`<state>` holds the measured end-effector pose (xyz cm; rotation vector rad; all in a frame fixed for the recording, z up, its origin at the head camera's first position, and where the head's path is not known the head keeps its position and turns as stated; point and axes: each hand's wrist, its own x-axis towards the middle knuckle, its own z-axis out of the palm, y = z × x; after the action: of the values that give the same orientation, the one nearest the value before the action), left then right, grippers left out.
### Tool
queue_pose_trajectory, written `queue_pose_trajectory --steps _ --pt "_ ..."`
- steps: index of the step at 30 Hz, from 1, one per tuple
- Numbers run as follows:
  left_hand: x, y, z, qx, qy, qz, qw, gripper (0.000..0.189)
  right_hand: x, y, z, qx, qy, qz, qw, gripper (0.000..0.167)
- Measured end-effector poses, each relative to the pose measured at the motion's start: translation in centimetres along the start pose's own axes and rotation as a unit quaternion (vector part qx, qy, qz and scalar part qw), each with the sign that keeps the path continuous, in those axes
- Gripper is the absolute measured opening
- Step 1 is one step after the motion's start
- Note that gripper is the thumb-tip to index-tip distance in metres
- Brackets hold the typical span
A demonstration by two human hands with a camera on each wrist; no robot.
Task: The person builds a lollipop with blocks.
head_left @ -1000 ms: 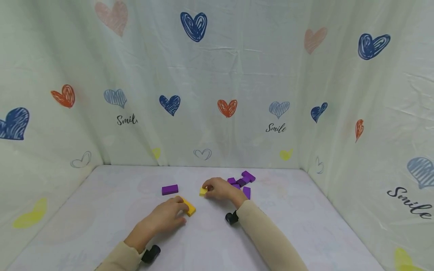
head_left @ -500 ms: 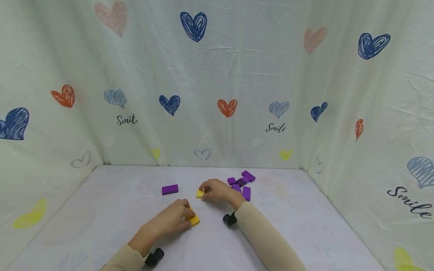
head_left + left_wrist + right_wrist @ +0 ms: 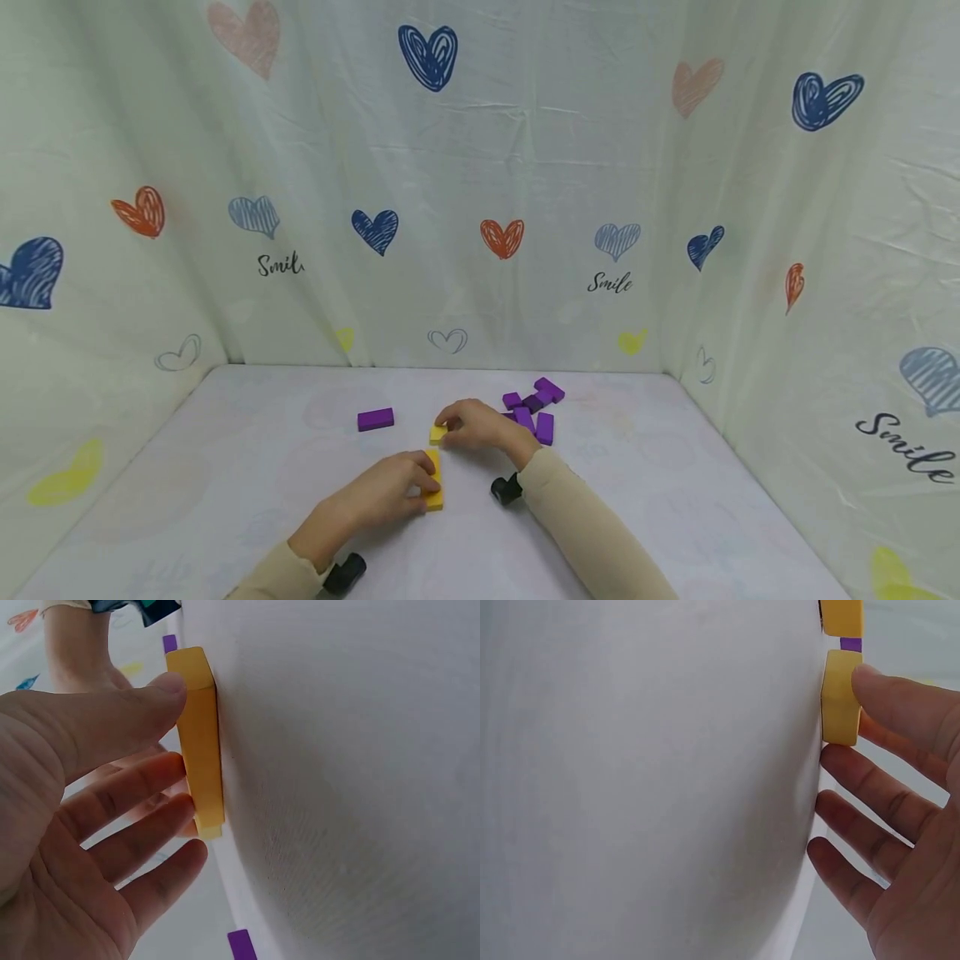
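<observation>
Fingers and thumb of the left hand (image 3: 384, 490) grip a long orange-yellow block (image 3: 201, 746), which lies on the white table (image 3: 247, 483) with its length running away from the person; the thumb tip presses against it near one end, while the other fingers spread loosely along its side. Across from it, the right hand (image 3: 480, 425) pinches a small yellow block (image 3: 841, 701) between thumb and forefinger, its remaining fingers fanned out, their tips close to the tabletop. That small block sits just beyond the far end of the long one (a narrow gap parts them in the right wrist view). To the left and farther back lies a single purple block (image 3: 376, 419), well apart from the others, and a loose cluster of purple blocks (image 3: 545, 429) rests beyond the right forearm. Behind the table hangs a pale curtain (image 3: 555, 175) printed with hearts and the word "Smile".
</observation>
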<state>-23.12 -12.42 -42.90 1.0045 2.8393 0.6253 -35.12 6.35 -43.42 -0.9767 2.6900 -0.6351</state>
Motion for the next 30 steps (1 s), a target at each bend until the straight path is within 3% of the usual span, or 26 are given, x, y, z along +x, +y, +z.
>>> queue_pose_trajectory --steps 18,30 --pt "-0.1 1.5 0.6 0.06 0.002 0.013 0.9981 0.024 -1.4 -1.0 0.3 0.003 -0.006 0.004 1.0 0.023" --pt "-0.5 1.9 0.8 0.058 -0.01 0.015 0.9981 0.025 -2.3 -1.1 0.5 0.036 -0.006 0.03 0.9989 0.017"
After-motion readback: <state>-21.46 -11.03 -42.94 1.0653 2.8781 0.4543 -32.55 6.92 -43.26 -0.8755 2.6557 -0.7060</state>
